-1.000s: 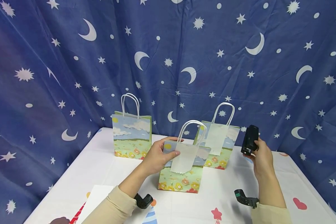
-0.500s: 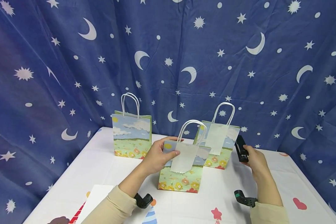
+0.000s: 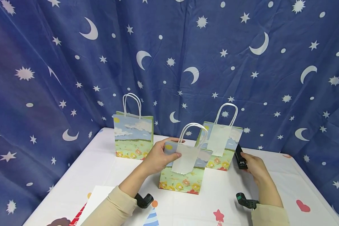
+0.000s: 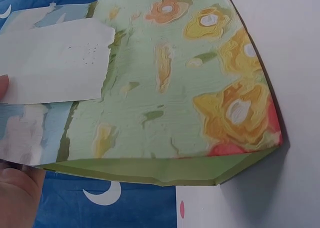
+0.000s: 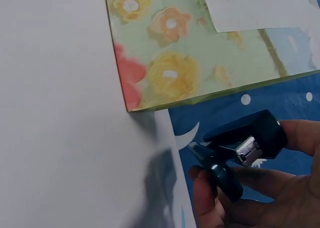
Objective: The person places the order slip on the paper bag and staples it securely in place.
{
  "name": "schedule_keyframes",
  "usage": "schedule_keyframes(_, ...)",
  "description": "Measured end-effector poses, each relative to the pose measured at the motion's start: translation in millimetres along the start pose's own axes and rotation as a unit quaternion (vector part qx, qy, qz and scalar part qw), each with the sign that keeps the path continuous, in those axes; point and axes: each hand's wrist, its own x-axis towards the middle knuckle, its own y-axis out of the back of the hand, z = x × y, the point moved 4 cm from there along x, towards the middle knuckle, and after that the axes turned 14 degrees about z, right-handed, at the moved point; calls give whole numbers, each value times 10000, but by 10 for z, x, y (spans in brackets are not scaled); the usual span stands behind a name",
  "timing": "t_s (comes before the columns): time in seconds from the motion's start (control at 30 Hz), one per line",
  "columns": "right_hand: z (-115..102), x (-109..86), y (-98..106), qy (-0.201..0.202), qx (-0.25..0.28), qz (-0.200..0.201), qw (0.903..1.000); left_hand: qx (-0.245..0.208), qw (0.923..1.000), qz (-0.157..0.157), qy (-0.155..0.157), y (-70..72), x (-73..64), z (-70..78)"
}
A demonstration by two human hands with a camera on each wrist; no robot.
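Across the back, blue curtain of moons and stars. Before it, white table. Nearest, mid-table, front bag; behind, both upright, back right bag and back left bag. With left hand, gripping front bag at its upper left edge. On its face, white paper. With right hand, gripping black stapler just beside back right bag, jaws apart.

- 12 o'clock: blue curtain printed with white moons, stars and dots.
- 8 o'clock: upright landscape bag, white handles raised.
- 4 o'clock: matching bag, white paper on its front.
- Between 7 and 8 o'clock: white sheet, lying flat.
- 6 o'clock: white tablecloth; printed star at 5, red heart at 4.
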Motion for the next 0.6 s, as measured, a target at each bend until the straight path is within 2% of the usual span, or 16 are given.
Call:
schedule_keyframes(0.3,81,27,-71,99,-186,-222,9995,-52,9999,-75,90,2,-6,-1)
schedule_keyframes(0.6,100,-4,-98,106,-490,-289,9983,41,10000,-39,4,-1,-2,6)
